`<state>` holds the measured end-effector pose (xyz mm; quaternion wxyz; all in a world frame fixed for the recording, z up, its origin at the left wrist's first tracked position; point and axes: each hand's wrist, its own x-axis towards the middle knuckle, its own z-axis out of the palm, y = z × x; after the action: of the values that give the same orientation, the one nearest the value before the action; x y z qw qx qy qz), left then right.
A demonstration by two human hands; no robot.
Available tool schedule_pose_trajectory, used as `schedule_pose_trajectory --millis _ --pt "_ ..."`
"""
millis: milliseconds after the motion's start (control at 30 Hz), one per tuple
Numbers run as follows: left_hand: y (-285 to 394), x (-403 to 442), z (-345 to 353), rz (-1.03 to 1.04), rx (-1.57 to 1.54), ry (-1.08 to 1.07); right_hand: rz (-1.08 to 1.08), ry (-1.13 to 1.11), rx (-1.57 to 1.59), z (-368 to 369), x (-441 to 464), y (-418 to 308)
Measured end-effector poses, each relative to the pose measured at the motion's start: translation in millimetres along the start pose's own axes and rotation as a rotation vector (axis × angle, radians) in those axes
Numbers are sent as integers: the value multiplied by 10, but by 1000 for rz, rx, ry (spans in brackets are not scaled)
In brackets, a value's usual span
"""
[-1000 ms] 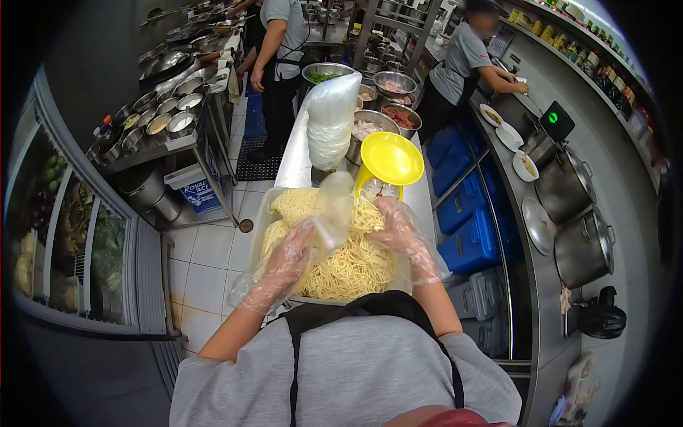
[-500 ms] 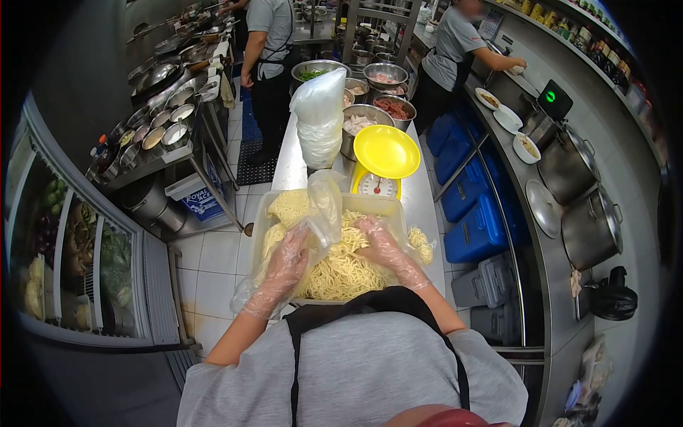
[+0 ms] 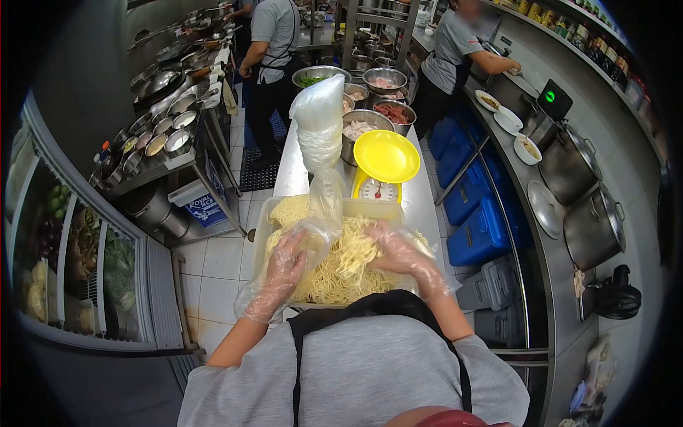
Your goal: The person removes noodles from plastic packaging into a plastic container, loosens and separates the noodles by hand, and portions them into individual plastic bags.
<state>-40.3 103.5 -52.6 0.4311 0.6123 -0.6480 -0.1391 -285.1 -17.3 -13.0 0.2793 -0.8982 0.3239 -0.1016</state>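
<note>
Hands (image 3: 286, 262) (image 3: 400, 250) moved apart | scale (image 3: 386, 156), plastic bundle (image 3: 318, 132) between noodle tub (image 3: 373, 208) and bowls (image 3: 403, 129)

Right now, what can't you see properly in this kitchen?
All in the head view:
Bottom of the tub: hidden under noodles.
Whether the left hand grips anything: clouded by crumpled plastic.
Strands by the right hand: blurred by motion.
Numbers on the scale: too small.
Labels on the bottles: too small.
Red thing: cut off by the bottom edge.
</note>
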Motion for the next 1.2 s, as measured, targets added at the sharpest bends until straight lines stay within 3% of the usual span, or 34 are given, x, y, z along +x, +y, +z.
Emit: schedule_pose_trajectory --millis 167,267,367,433,500,567,700,833,867,900,933,1000,1100,1133,1200 --pt "42 -7 11 -21 -7 -13 63 72 69 363 -20 98" --pt "9 4 23 -44 -46 -38 -52 193 93 391 -26 159" --pt "50 9 4 -30 -49 -25 -106 265 374 154 -12 11" --pt "-21 -6 35 -36 -30 -22 -89 242 453 68 -52 63" --pt "-42 -19 39 -43 -10 -15 -48 189 314 -55 -140 52" --pt "-3 -13 18 18 19 75 -22 -106 27 -101 -177 74" --pt "112 61 -50 -46 38 107 76 -137 25 -120 -88 -366" --pt "304 458 -218 186 36 289 268 -71 -66 442 166 -101" --pt "340 554 -260 178 38 285 116 20 -99 554 189 66" --pt "394 671 -305 294 81 331 -42 116 -135 589 205 161" --pt "417 758 -338 414 125 377 -45 117 -134 589 185 163" --pt "400 870 -370 457 236 361 47 237 38 588 103 148" --pt "409 951 -412 491 304 350 106 156 121 186 -69 -56" --pt "413 958 -418 480 261 343 156 12 130 -13 -124 -180" --pt "419 969 -417 485 296 361 103 -21 82 -145 -107 -286"
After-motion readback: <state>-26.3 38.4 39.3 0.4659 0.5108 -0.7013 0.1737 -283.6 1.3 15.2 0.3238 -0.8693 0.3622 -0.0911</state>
